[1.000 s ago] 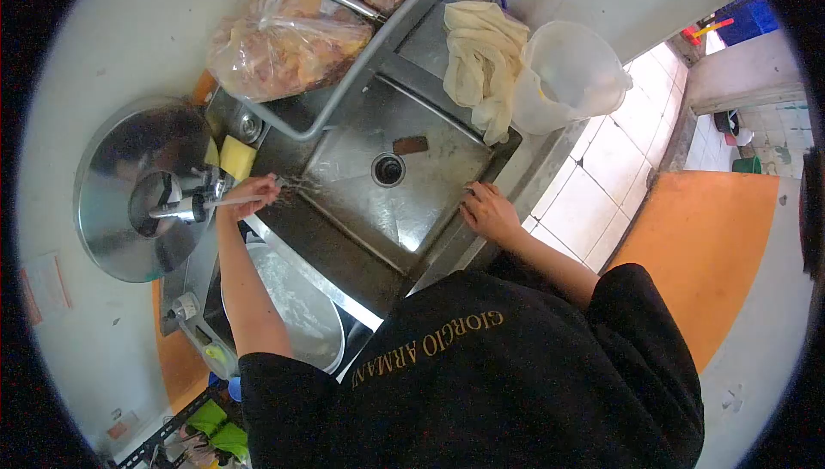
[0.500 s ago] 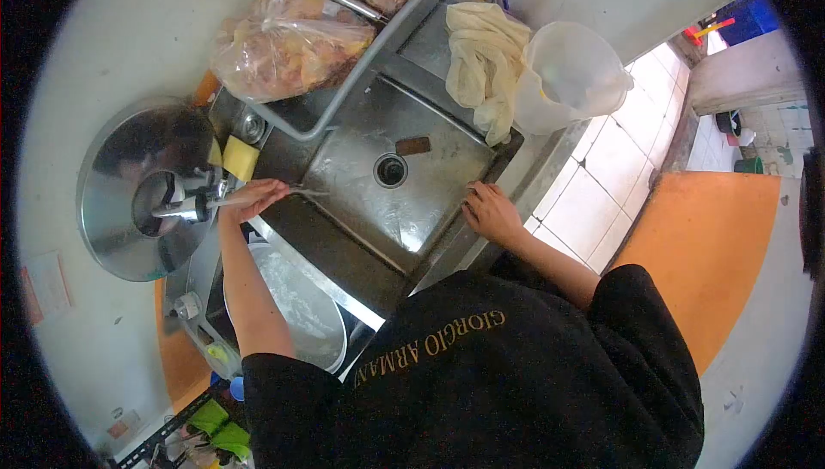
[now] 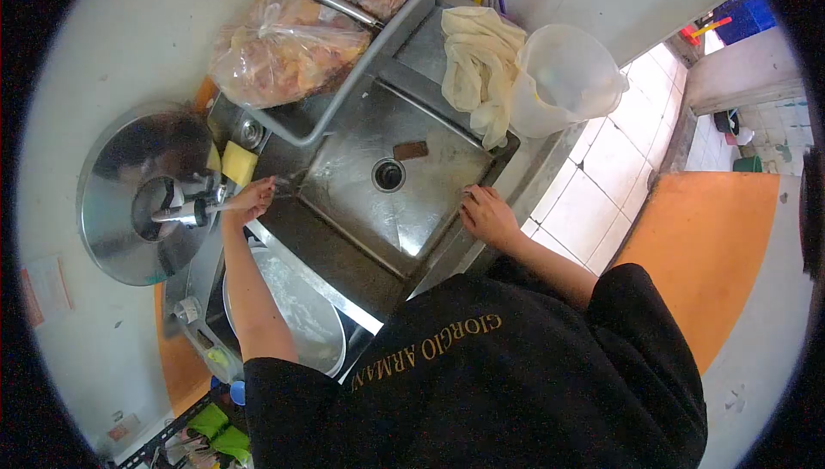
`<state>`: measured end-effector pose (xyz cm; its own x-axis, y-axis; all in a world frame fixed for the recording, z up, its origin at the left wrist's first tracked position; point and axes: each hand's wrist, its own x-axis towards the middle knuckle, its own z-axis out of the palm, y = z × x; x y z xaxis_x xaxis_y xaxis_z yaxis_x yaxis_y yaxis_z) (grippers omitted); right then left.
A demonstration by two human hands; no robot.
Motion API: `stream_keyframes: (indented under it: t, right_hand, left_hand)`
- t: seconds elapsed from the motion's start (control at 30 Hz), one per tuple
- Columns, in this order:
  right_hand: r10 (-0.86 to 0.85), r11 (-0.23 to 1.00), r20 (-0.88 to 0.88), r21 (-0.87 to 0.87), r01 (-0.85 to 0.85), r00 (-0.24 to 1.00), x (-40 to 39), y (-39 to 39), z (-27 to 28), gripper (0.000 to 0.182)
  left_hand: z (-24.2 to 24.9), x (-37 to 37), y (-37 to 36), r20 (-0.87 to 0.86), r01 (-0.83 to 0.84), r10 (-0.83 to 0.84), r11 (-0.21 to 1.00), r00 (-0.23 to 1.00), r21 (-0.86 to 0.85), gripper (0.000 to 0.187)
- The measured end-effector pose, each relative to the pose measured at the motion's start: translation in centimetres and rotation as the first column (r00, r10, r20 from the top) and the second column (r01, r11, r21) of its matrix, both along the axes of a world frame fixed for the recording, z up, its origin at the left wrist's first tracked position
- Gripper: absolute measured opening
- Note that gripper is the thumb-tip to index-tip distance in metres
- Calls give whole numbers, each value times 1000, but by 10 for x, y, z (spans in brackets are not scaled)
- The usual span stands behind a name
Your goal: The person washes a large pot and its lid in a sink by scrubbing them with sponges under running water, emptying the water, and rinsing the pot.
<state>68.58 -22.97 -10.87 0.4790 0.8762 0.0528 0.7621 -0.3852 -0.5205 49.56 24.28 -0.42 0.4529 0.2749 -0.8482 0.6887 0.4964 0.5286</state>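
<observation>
My left hand (image 3: 251, 200) is closed around a clear hose (image 3: 225, 206) that runs from the faucet (image 3: 183, 212) on the left wall side. A blurred stream of water leaves the hose end over the sink's left edge. On the right rim of the steel sink (image 3: 344, 203), my right hand (image 3: 490, 218) rests with curled fingers gripping the edge. Inside the basin, a brown rectangular block (image 3: 411, 150) lies beside the round drain (image 3: 388, 175). A yellow sponge (image 3: 239, 162) sits close above my left hand.
A grey tub (image 3: 314, 130) holds bags of raw meat (image 3: 288, 57), with a whisk (image 3: 339, 7) on top. Cream cloth (image 3: 481, 65) and a translucent pitcher (image 3: 567, 78) stand at the far right. A large metal lid (image 3: 112, 203) leans left; a bucket (image 3: 288, 297) stands below.
My left hand has turned slightly and its fingers have curled in more; the water now falls nearer the hand. My right hand has barely moved along the rim.
</observation>
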Motion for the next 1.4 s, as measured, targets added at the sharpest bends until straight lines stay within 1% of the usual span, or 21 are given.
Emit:
stream_keyframes:
  t: [0.27, 0.33, 0.43, 0.57, 0.67, 0.73, 0.77, 0.8, 0.83, 0.87, 0.9, 0.93, 1.03, 1.07, 1.1, 1.13, 1.2, 1.23, 1.27, 1.33, 1.4]
  right_hand:
    - [21, 1000, 46, 17, -22, 999, 2, 1, 9, 23]
    - [-9, 1000, -1, 5, 9, 1000, 1, 2, 11, 21]
    - [-29, 999, -53, 21, 30, 998, 0, 1, 7, 22]
    - [-19, 1000, 13, 16, 19, 1000, 1, 1, 7, 24]
    - [5, 1000, 58, 27, -6, 998, 1, 1, 9, 27]
    - [-35, 999, 0, 15, 35, 999, 1, 3, 16, 25]
    - [-33, 999, -1, 19, 33, 999, 1, 4, 15, 25]
    - [-32, 999, -1, 8, 32, 999, 1, 4, 13, 23]
    - [-32, 999, 1, -4, 32, 999, 1, 3, 12, 21]
    - [-34, 999, 2, -3, 34, 999, 1, 3, 12, 21]
    - [-33, 999, 33, 20, 32, 999, 1, 3, 13, 20]
    - [-30, 999, 63, 43, 28, 998, 1, 3, 14, 19]
    - [-37, 999, 20, 26, 36, 999, 1, 3, 17, 19]
    - [-36, 999, 21, 30, 36, 999, 2, 3, 17, 19]
    - [-32, 999, 19, 28, 31, 999, 2, 4, 16, 18]
    - [-27, 999, 17, 26, 26, 999, 2, 3, 14, 18]
    - [-41, 998, 19, 55, 40, 999, 1, 3, 9, 18]
    - [-54, 995, 19, 81, 53, 998, 1, 3, 7, 18]
    - [-53, 995, 23, 83, 51, 998, 2, 2, 5, 18]
    - [-43, 996, 30, 81, 40, 999, 1, 2, 6, 18]
    - [-49, 994, 28, 95, 46, 998, 0, 1, 10, 18]
  left_hand:
    - [-4, -10, 7, 30, 122, -120, 987, 992, -104, 13]
    - [19, 5, -23, -114, 130, -119, 986, 986, 101, 15]
    - [46, 21, -49, -103, 80, -80, 997, 991, -9, 17]
    - [-1, 0, -12, -26, 136, -136, 991, 990, 4, 19]
    - [-72, -23, 15, -37, -5, 7, 998, 999, 61, 24]
    - [-108, -31, -3, 186, -22, -14, 981, 982, 192, 23]
    - [-113, -31, -20, 301, -43, -14, 982, 954, 182, 24]
    - [-106, -16, -68, 417, -60, 41, 998, 908, 33, 26]
    - [-88, 1, -104, 82, 261, -298, 916, 951, 304, 30]
    - [-91, 11, -122, -225, 616, -584, 653, 780, 441, 35]
    - [-94, 21, -140, -526, 870, -711, 258, 466, 421, 40]
    - [-104, 27, -151, -704, 925, -707, -225, 60, 305, 45]
    - [-107, 30, -189, -686, 865, -705, -219, 181, 452, 47]
    - [-101, 33, -198, -400, 869, -857, 102, 324, 485, 48]
    - [-90, 36, -203, -81, 819, -875, 409, 477, 403, 49]
    - [-75, 40, -205, -83, 819, -875, 408, 477, 404, 49]
    - [-44, 49, -209, 317, 723, -768, 636, 557, 270, 48]
    - [-26, 52, -210, 316, 721, -768, 636, 557, 275, 48]
    - [-11, 52, -210, 461, 524, -489, 850, 741, 58, 48]
    - [-8, 48, -208, 560, 127, 66, 946, 826, -298, 47]
    - [-97, 27, -202, 506, -22, 97, 988, 857, -152, 46]
